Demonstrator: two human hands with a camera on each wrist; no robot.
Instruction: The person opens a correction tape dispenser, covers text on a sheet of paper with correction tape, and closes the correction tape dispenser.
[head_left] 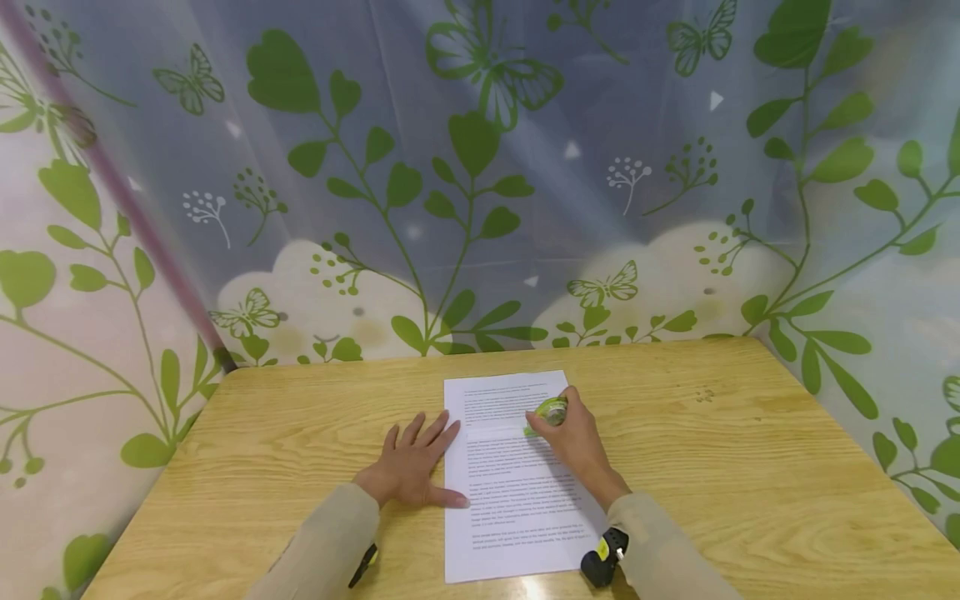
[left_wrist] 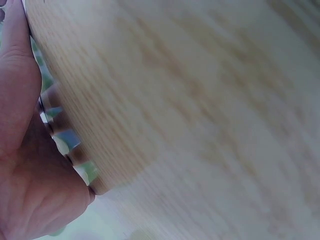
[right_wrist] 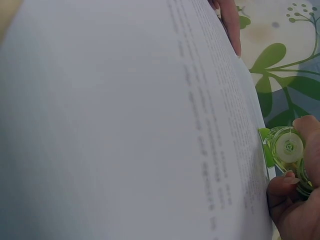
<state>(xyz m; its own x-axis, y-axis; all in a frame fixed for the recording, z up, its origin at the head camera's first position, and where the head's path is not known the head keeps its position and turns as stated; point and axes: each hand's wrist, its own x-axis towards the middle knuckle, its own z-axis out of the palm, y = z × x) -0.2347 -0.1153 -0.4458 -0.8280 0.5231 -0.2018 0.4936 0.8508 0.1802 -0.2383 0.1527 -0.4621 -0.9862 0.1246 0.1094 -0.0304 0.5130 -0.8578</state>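
A printed sheet of paper lies upright in front of me on the wooden table. My right hand pinches a green see-through correction tape between thumb and fingers, its tip down at the paper's upper right part. A blank white band crosses the text just left of that tip. Fingers spread, my left hand rests flat at the sheet's left edge, with the thumb reaching onto the paper. In the left wrist view, the left hand shows only at the left side.
The light wooden table extends to both sides of the sheet, with a small dark mark at its back right. Behind it hangs a curtain printed with green leaves and butterflies. A black wrist strap sits by my right sleeve.
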